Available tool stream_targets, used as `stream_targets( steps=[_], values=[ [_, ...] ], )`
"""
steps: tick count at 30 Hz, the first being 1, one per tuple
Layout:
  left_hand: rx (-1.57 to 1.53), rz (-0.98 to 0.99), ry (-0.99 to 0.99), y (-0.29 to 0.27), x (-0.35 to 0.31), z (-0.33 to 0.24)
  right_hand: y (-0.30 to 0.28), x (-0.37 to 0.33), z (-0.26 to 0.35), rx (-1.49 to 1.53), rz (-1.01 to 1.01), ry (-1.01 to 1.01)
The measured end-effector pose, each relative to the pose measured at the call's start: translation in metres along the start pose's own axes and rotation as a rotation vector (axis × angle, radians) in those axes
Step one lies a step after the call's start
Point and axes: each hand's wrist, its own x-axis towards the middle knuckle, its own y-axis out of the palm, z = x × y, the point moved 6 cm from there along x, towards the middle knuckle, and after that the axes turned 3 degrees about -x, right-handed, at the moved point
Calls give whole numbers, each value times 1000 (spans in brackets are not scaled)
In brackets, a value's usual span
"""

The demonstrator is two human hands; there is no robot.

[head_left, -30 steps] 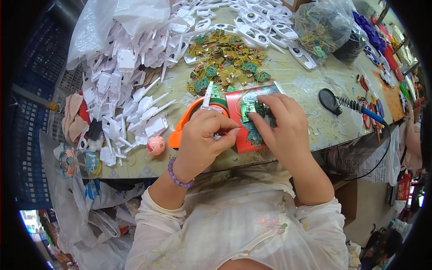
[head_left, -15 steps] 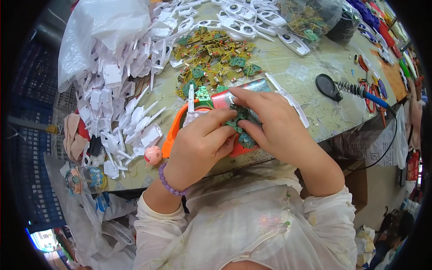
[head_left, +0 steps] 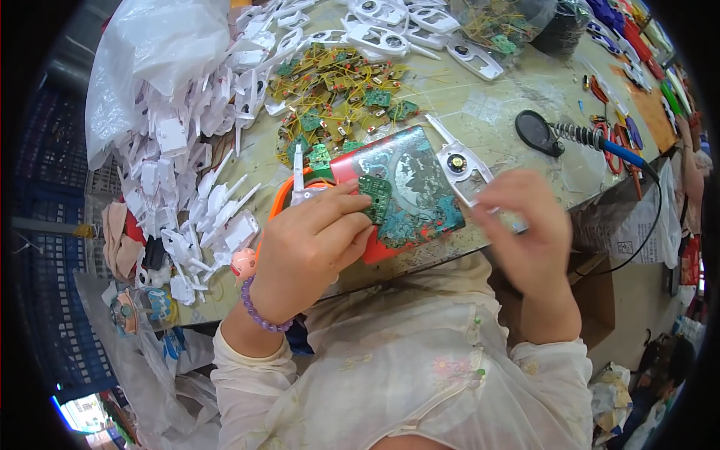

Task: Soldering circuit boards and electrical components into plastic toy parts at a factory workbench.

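Pinching the small green circuit board (head_left: pixel 374 196) against the worn red-and-teal pad (head_left: pixel 409 191), my left hand (head_left: pixel 311 251) had its grip clenched on it to steady it near the tabletop (head_left: pixel 480 97) edge. My right hand (head_left: pixel 529 240) was blurred; its grip I could not tell.

Head view — steep downward, close over workbench (head_left: pixel 480 90)

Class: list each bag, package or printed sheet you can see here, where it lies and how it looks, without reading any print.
Plastic bag: far left of bench, crumpled, translucent white.
Clear bag: far bench edge, holding yellow-wired parts.
Printed sheet: hanging off bench's right edge, white, dark print.
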Motion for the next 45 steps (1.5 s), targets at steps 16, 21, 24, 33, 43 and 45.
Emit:
stream_targets(
  steps=[16, 21, 24, 33, 43, 45],
  values=[
    [-233, -137, -187, -3, -16, 14, 70, 7, 35, -188, 51, -225],
    [-609, -171, -440, 11, -26, 28, 71, 0, 33, -204, 13, -217],
    [-520, -171, -444, 13, -25, 26, 63, -3, 30, -163, -40, -191],
    [-295, -177, -223, 4, -10, 14, -51, -52, -54, -16, -614, 265],
    [-215, -149, -215, 4, -5, 8, -142, -32, -131, 84, -859, 466],
    [-201, -141, -224, 4, -5, 8, -141, -30, -144, -30, -740, 594]
  ],
)
